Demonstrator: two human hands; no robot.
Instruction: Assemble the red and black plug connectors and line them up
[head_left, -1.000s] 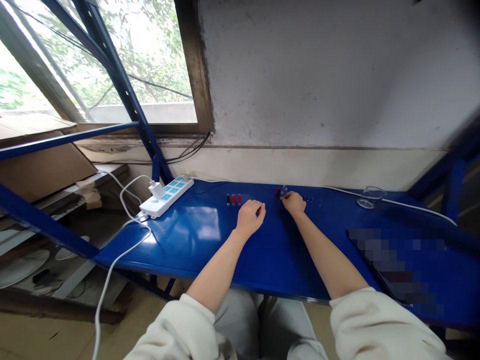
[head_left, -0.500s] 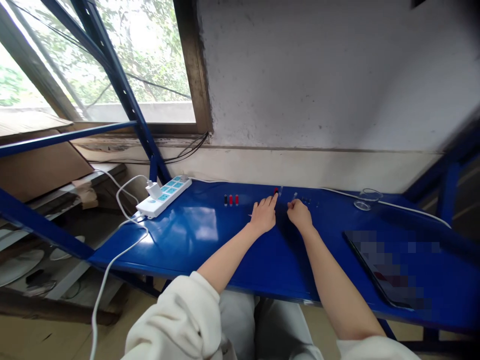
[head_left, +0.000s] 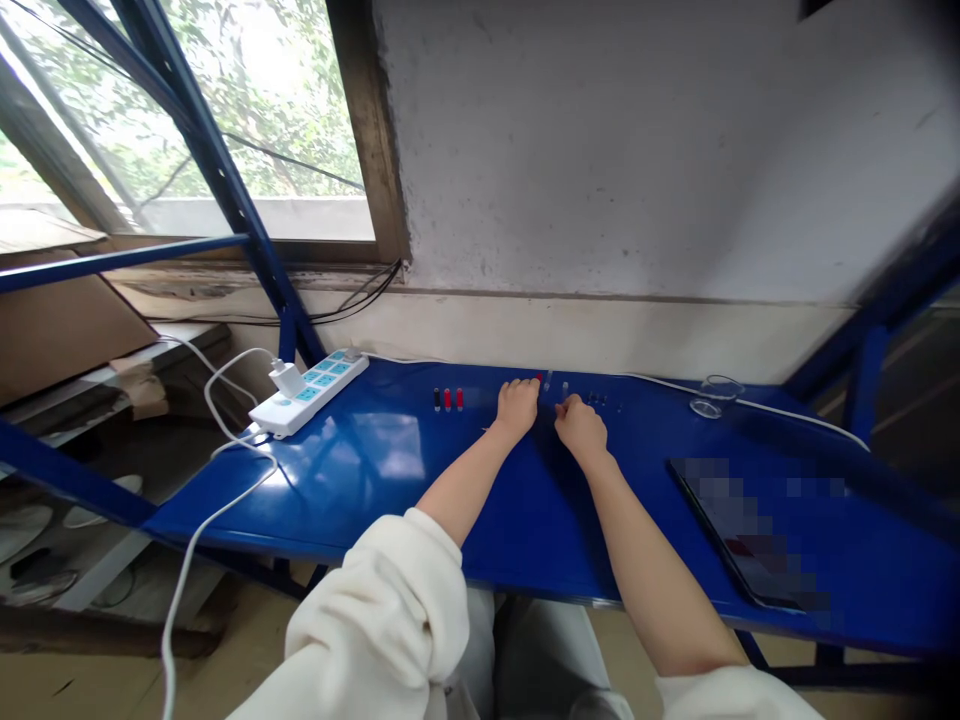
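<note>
My left hand [head_left: 517, 408] is over the far part of the blue table, its fingers bent down and drawn together. A small red piece [head_left: 539, 378] shows at its fingertips, mostly hidden behind them. Just to the right of it is a thin clear piece [head_left: 549, 379]. My right hand [head_left: 582, 427] is closed in a pinch; whatever lies between its fingers is too small to make out. Beyond those fingers is a small clear piece [head_left: 565, 388]. Left of my left hand, a black cylinder [head_left: 437, 399] stands in a row with two red cylinders [head_left: 454, 399].
Several tiny dark pieces [head_left: 598, 398] lie right of my right hand. A white power strip [head_left: 309, 395] with a plugged-in charger sits at the table's left. Farther right are a clear round container [head_left: 705, 408], a white cable [head_left: 802, 416] and a dark tablet-like device [head_left: 720, 540].
My left hand's pointing index finger has bent in, and its fingers have gathered at the red piece. My right hand stays pinched. The whole view has shifted slightly.
</note>
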